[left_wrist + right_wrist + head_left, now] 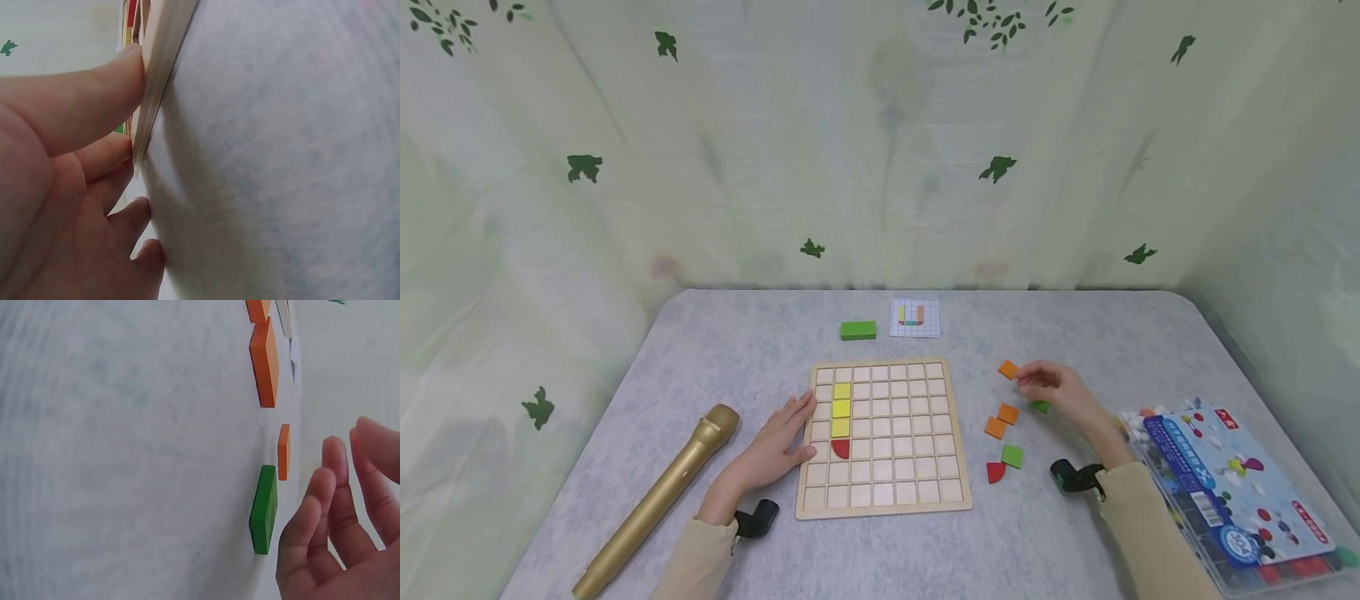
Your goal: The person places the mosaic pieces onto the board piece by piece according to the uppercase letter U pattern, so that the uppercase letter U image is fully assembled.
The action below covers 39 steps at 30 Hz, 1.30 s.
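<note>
Head view: left hand point(773, 443) and right hand point(1056, 388) well apart, neither gripping anything.
The left touches the grid board point(882, 445); an orange tile point(1007, 369), likely light, stiff, smooth, best pinched by opposite edges, lies just left of the right.

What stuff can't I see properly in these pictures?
Head view: part of the green tile beside the right hand, behind that hand.
Head view: most things in the clear box, under the printed sheet; its smallest writing is too tiny to read.
Left wrist view: most of the board, seen side-on and cut off by the top edge.
Right wrist view: one orange tile, cut off by the top edge.
</note>
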Each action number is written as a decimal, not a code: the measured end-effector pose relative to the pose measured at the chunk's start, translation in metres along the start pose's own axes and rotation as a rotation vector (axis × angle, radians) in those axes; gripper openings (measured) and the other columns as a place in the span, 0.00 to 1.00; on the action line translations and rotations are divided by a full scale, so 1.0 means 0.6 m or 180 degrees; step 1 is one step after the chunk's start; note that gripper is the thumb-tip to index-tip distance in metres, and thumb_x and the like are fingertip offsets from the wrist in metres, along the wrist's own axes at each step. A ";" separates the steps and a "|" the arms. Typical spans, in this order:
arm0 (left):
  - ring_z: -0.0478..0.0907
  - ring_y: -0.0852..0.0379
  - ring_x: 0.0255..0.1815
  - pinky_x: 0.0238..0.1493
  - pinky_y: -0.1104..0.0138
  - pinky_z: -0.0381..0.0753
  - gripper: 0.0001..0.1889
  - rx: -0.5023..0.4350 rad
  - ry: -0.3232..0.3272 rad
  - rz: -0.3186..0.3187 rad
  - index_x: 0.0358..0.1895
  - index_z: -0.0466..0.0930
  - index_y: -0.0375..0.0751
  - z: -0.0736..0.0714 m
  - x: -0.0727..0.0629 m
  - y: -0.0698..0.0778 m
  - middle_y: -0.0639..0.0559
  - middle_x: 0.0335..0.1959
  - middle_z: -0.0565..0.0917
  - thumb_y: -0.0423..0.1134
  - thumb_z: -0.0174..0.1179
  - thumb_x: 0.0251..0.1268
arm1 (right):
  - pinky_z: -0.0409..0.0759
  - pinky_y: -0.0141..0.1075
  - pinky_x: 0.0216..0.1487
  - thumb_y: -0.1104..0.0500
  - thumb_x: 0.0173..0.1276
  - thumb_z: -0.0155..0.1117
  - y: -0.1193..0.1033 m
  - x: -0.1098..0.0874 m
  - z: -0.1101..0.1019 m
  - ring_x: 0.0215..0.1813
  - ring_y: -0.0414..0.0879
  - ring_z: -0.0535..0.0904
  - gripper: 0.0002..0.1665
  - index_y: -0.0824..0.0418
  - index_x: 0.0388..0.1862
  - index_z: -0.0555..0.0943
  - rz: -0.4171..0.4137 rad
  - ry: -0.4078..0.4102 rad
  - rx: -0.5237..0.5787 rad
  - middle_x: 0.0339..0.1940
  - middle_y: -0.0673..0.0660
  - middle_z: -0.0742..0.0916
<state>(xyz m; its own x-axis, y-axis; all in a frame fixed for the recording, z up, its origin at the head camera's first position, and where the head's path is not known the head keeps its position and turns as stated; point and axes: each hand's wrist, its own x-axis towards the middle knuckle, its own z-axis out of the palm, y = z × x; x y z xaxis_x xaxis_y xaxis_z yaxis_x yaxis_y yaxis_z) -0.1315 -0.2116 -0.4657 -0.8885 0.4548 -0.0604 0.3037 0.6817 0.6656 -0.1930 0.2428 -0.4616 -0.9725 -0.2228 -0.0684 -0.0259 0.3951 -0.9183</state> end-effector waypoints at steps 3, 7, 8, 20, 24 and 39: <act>0.40 0.32 0.73 0.69 0.40 0.39 0.36 -0.0008 0.0036 0.0034 0.71 0.51 0.23 -0.001 -0.001 0.003 0.32 0.74 0.49 0.35 0.58 0.68 | 0.76 0.31 0.42 0.67 0.65 0.63 0.001 -0.002 -0.004 0.43 0.48 0.75 0.15 0.72 0.50 0.78 0.0033 0.0089 -0.0127 0.46 0.66 0.82; 0.40 0.31 0.73 0.69 0.40 0.39 0.36 -0.0033 0.0050 0.0039 0.71 0.51 0.23 -0.002 -0.003 0.004 0.32 0.74 0.49 0.36 0.58 0.68 | 0.73 0.37 0.45 0.70 0.61 0.64 -0.001 -0.004 -0.006 0.45 0.52 0.73 0.16 0.72 0.49 0.78 0.0158 0.0108 -0.0292 0.49 0.67 0.82; 0.40 0.31 0.73 0.69 0.40 0.39 0.36 -0.0030 0.0048 0.0032 0.71 0.51 0.23 -0.003 -0.003 0.004 0.32 0.74 0.49 0.36 0.58 0.68 | 0.72 0.39 0.46 0.71 0.60 0.64 -0.001 -0.004 -0.005 0.45 0.53 0.73 0.17 0.71 0.49 0.78 0.0200 0.0108 -0.0332 0.49 0.66 0.82; 0.40 0.31 0.73 0.70 0.41 0.39 0.36 -0.0006 0.0064 0.0035 0.71 0.51 0.23 0.000 -0.002 0.003 0.32 0.74 0.49 0.34 0.58 0.67 | 0.75 0.47 0.47 0.79 0.50 0.64 0.004 -0.008 0.001 0.46 0.56 0.75 0.21 0.70 0.45 0.80 0.0288 0.0217 -0.0817 0.45 0.64 0.83; 0.41 0.31 0.73 0.69 0.41 0.40 0.35 0.0052 0.0074 0.0040 0.71 0.51 0.23 0.001 -0.002 0.003 0.32 0.74 0.49 0.34 0.58 0.67 | 0.75 0.45 0.45 0.78 0.49 0.68 0.002 -0.007 0.003 0.43 0.54 0.75 0.19 0.70 0.43 0.80 0.0288 0.0272 -0.0893 0.40 0.62 0.82; 0.39 0.33 0.74 0.70 0.42 0.39 0.36 0.0031 0.0005 -0.0018 0.72 0.50 0.24 0.000 -0.001 0.003 0.33 0.75 0.48 0.34 0.57 0.68 | 0.78 0.38 0.39 0.71 0.58 0.68 -0.010 -0.002 0.013 0.42 0.53 0.79 0.10 0.69 0.39 0.79 0.0097 0.0059 -0.0616 0.41 0.61 0.83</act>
<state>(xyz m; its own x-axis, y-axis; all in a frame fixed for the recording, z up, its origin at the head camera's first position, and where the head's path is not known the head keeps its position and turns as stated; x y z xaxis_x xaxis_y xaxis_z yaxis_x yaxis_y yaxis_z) -0.1304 -0.2108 -0.4645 -0.8908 0.4501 -0.0628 0.3021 0.6898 0.6580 -0.1896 0.2336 -0.4588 -0.9775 -0.1925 -0.0861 -0.0388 0.5657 -0.8237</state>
